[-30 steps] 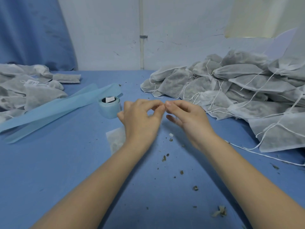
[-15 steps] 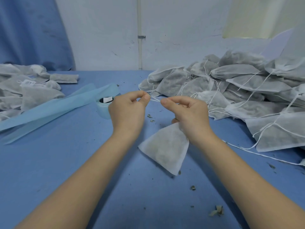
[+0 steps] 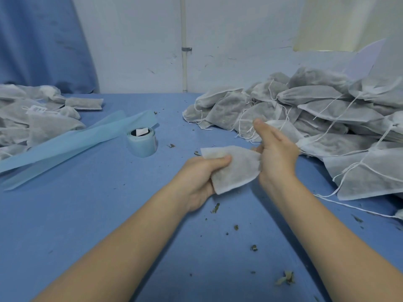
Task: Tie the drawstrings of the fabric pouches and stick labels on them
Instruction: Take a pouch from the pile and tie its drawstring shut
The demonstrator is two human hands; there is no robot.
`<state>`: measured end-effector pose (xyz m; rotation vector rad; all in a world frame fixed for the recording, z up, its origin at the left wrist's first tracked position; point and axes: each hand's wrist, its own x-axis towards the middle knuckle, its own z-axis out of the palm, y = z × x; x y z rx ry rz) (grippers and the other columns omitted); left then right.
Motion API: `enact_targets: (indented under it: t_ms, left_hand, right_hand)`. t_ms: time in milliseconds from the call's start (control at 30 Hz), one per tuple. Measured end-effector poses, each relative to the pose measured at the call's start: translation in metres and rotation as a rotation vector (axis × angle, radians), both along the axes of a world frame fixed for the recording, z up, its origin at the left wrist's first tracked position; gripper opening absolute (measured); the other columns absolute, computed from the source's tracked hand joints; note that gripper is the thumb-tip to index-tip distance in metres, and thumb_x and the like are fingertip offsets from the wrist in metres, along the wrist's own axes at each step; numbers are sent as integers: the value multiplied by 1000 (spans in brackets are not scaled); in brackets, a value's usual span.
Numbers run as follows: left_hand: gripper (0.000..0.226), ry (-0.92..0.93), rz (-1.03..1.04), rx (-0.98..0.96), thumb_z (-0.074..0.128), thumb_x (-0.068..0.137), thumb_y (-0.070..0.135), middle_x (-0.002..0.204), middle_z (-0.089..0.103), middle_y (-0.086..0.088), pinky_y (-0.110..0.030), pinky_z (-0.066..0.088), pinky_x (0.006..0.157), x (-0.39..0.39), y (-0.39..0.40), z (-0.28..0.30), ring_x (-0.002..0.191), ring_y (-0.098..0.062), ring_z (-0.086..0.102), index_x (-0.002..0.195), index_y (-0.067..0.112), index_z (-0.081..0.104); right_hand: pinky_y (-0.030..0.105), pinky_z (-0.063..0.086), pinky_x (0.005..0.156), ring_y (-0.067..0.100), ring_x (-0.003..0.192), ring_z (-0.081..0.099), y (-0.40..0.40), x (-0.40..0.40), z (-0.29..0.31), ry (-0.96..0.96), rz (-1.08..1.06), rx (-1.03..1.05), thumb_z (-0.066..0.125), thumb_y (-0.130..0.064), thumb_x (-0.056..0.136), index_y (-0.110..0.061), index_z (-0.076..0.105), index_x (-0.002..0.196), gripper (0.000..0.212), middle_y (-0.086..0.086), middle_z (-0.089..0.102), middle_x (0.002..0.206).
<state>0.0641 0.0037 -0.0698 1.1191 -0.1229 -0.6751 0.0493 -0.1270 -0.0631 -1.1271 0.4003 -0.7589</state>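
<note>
A small white fabric pouch filled with dark herbs is held just above the blue table in the middle. My left hand grips its left side, thumb on top. My right hand is at the pouch's right end, with one digit pointing straight up and a fingertip curled at the pouch's edge; its other fingers are hidden. A light blue label roll stands to the left of the hands, apart from them.
A large heap of pouches with loose white drawstrings fills the right side. Another pile of pouches, one with a label, lies at the far left. Long blue backing strips cross the table. Herb crumbs are scattered nearby.
Both hands have let the drawstring ends go. The pouch, hanging below the right hand before, now lies sideways between the hands, with the left hand gripping its body.
</note>
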Motion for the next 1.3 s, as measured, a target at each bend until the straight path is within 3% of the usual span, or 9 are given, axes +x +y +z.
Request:
enact_targets:
  t_ms: [200,333,567,700,800,900,1033,1133,1300]
  left_hand:
    - [33,60,135,-92,48,97,27,99,70,-15,-43,57,67,9,6,3,83,-29,69,114,2,60]
    - [59,40,39,-159,51,87,52,108,70,-16,-39,56,77,13,16,7,86,-27,70,115,1,62]
    - [11,-151,219,-68,57,88,-4,84,73,-13,-23,58,63,17,14,4,71,-19,71,96,-7,64]
    - [6,-175,348,-21,58,86,-6,74,72,-8,-21,57,60,25,23,10,64,-14,70,85,-4,64]
    - [9,-131,552,-44,58,86,-6,69,69,-4,-27,56,66,40,42,17,60,-13,67,80,0,62]
    - [12,-93,764,-167,54,90,-4,83,64,-5,-31,52,73,60,70,24,70,-15,62,97,2,61]
    - [25,-28,928,-243,52,93,2,109,66,-12,-41,53,90,76,103,23,88,-21,64,117,0,59]
    - [27,33,1014,-314,51,93,2,117,65,-14,-44,53,90,81,114,22,91,-23,63,119,0,58]
    - [24,37,1090,-272,53,92,2,117,65,-13,-44,50,95,85,112,17,101,-26,64,114,1,60]
  right_hand:
    - [10,44,67,0,74,62,9,-3,-4,-35,346,-328,77,-19,75,-21,75,70,5,-12,70,77]
    - [4,39,68,-7,83,60,8,-2,-7,-1,335,-486,78,-16,74,-19,73,67,10,-12,68,90]
    - [3,38,76,-11,89,59,6,2,-11,39,295,-635,78,-20,76,-29,71,65,16,-14,68,97]
    - [18,45,80,3,91,62,23,16,-6,85,339,-583,74,-24,81,-24,70,83,5,-11,68,96]
    - [30,54,85,14,97,63,40,37,1,125,419,-445,66,-29,87,-18,62,101,18,2,65,107]
    - [34,56,80,19,84,60,61,61,8,193,505,-345,53,-18,95,-12,61,99,11,10,64,103]
    - [51,49,94,21,85,58,90,95,1,427,592,-721,54,-1,87,7,48,130,45,25,54,128]
    - [41,48,98,23,110,59,113,113,-2,473,693,-815,68,-15,82,-16,35,146,72,1,46,136]
    - [35,46,99,20,119,53,135,133,-8,449,645,-862,76,-23,76,-17,43,138,71,1,55,132]
